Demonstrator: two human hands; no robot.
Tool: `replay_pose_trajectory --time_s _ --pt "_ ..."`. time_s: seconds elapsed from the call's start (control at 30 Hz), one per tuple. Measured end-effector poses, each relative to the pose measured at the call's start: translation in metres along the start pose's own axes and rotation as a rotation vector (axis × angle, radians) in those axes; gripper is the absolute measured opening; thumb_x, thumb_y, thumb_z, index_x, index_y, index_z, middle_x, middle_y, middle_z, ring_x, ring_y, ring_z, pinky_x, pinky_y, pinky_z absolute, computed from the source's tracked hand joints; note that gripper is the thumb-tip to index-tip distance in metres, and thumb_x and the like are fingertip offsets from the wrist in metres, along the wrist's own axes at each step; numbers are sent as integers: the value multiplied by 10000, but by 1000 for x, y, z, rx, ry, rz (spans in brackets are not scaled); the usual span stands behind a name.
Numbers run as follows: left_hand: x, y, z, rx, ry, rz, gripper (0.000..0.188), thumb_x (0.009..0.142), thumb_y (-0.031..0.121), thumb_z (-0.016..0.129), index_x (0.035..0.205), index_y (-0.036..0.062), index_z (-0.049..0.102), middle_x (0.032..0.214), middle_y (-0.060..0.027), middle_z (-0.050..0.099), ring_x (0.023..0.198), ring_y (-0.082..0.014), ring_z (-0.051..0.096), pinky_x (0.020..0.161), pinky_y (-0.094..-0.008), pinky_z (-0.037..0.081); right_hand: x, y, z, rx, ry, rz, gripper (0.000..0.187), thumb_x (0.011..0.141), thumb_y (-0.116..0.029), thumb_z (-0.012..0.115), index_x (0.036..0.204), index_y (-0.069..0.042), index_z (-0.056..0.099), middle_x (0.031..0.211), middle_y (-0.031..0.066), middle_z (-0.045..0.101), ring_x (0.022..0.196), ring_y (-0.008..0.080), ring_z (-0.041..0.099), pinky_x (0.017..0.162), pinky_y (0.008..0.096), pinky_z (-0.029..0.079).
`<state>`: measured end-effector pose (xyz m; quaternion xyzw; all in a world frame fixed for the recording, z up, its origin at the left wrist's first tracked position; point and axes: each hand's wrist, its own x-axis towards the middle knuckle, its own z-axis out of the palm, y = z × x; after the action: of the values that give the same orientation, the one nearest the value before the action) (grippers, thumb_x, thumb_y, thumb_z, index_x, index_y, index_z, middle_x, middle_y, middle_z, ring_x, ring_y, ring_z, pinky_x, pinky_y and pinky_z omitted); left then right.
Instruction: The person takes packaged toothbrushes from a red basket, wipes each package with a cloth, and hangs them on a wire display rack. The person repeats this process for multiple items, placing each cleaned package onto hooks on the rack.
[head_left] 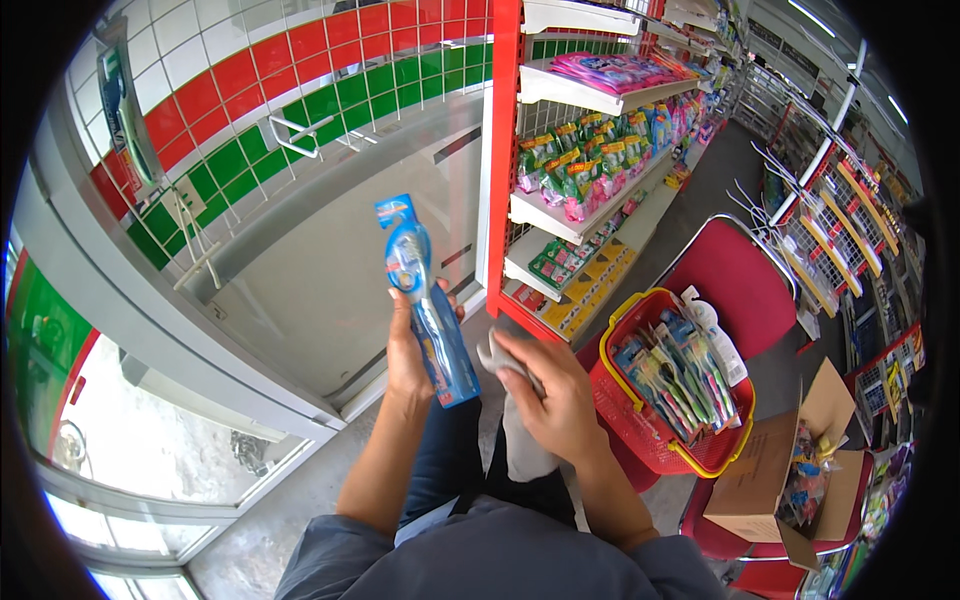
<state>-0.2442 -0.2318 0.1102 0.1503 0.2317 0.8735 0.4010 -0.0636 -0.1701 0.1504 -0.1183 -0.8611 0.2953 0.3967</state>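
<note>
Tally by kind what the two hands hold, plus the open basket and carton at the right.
Blue toothbrush pack, in the left hand: 1
Grey cloth, in the right hand: 1
Red basket with yellow rim: 1
Cardboard box, flaps open: 1
Total: 4

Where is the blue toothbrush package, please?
In the head view, the blue package is in the left hand, left of the grey cloth in the right hand.
</note>
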Motion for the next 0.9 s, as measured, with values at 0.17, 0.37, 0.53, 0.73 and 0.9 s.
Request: replay_pose_trajectory --time_s 0.17,0.37,0.53,0.73,0.9 --pt "-9 -16 5 48 -19 -20 614 1007 574 370 1196 22 561 961 -85 652 895 -183 627 831 -315 530 14 -5 27 -28 62 -57 359 857 -60 685 1214 -51 655 988 113 656 877 269 615 762 354 500" --pt "3 9 -4 17 20 115 572 1002 553 409 1160 20 545 1016 -70 612 896 -172 598 897 -329 506 -19 8 21 9 -189 40 327 869 -46 658 1195 -53 663 1005 123 659 856 272 633 757 339 514" --pt "-5 1 -4 68 -15 -1 645 978 637 363 1152 58 587 884 -59 643 878 -164 609 826 -310 508 -10 26 28 273 32 236 365 873 -88 706 1228 -32 644 1058 120 691 969 181 657 840 308 514" --pt "-6 -2 -8 155 0 -5 527 1031 504 372 1347 92 460 1067 -82 597 927 -196 604 907 -362 508 -3 14 43 361 -189 397 408 788 -162 822 1139 -7 682 1038 119 693 957 150 650 840 295 513" --pt "-12 16 -15 416 -55 252 665 1037 484 370 1573 205 93 1350 -131 459 1135 -222 525 957 -422 480 4 -2 58 -73 -58 71 312 760 -158 807 1049 -72 724 891 57 673 767 227 601 674 331 503"
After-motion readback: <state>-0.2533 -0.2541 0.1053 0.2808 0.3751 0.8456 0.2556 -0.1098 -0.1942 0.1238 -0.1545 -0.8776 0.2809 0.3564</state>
